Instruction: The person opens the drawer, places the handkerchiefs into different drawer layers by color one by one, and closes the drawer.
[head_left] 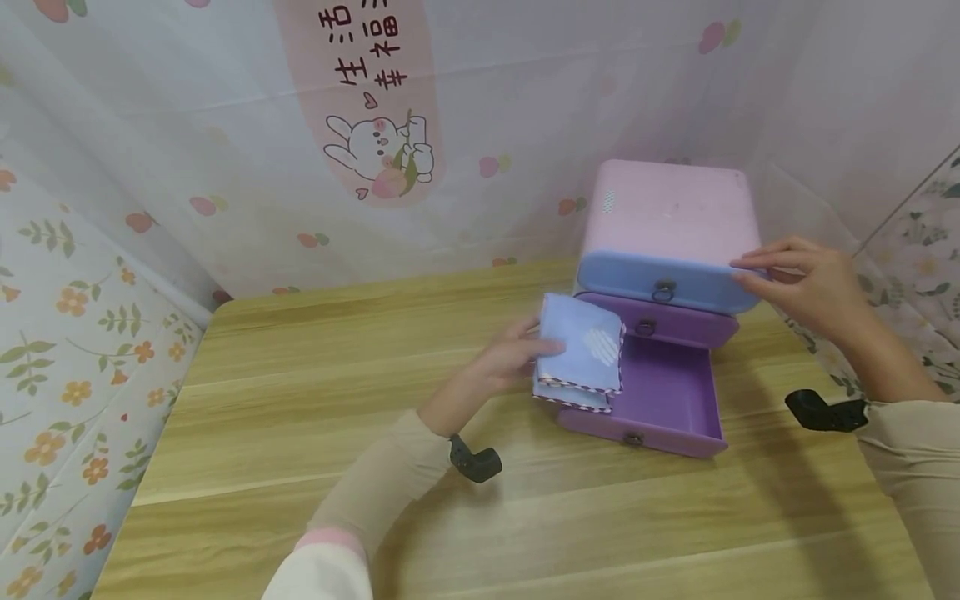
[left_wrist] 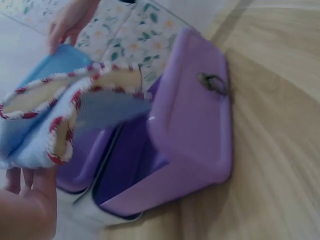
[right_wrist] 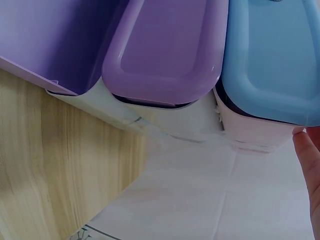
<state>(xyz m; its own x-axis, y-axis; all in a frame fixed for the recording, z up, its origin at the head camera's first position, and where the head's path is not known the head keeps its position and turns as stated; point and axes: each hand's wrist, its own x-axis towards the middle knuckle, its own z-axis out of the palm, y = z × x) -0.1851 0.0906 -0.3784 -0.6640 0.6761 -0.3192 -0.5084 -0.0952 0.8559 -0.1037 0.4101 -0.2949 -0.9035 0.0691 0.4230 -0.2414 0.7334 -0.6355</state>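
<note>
My left hand (head_left: 512, 357) grips a folded light-blue towel (head_left: 573, 342) by its left side, thumb on top. The towel has a red-and-white stitched edge and a pale patch. It hangs over the left part of the open bottom drawer (head_left: 678, 392), which is purple and pulled out; the towel hides part of its inside. My right hand (head_left: 813, 287) touches the right end of the blue top drawer (head_left: 622, 275) with extended fingers. That drawer and the purple middle drawer (head_left: 682, 321) look pushed in or nearly so. In the right wrist view a straight finger (right_wrist: 307, 155) meets the blue drawer's edge.
The drawer cabinet (head_left: 675, 204) has a pink top and stands at the table's back right, near the curtain (head_left: 487, 100). Bare wooden tabletop (head_left: 300, 417) extends to the left and front. Small ring handles (head_left: 633, 438) stick out from the drawer fronts.
</note>
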